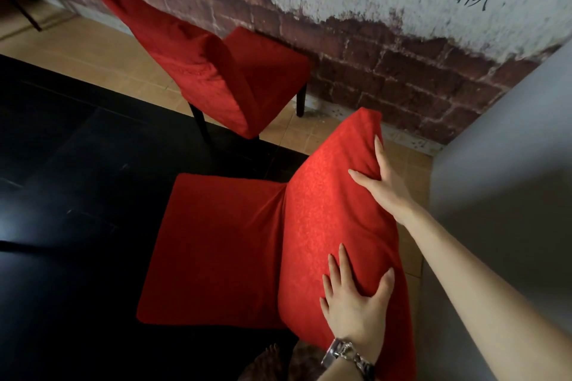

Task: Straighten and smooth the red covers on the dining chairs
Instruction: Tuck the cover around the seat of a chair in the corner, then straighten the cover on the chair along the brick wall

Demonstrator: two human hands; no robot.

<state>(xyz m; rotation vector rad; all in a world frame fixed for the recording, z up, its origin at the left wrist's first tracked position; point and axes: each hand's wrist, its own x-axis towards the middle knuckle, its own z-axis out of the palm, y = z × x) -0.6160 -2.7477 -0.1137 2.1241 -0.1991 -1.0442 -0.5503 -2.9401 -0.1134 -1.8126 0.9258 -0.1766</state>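
The left hand (356, 300), a metal bracelet (343, 353) at its wrist, lies flat on the near chair's red cover (325, 210), fingers (342, 260) spread and thumb wide apart, low on the tilted backrest. Higher up, the right hand (383, 189) rests at the backrest's edge, thumb and one finger stretched straight, the others hidden. The seat (216, 241) juts left over a dark glossy surface (77, 195). Beyond, a second red-covered chair (198, 71) stands near the brick wall (371, 71)

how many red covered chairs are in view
2. The near chair has the left hand and right hand on its backrest; the far chair stands by the brick wall. More may sit outside the frame.
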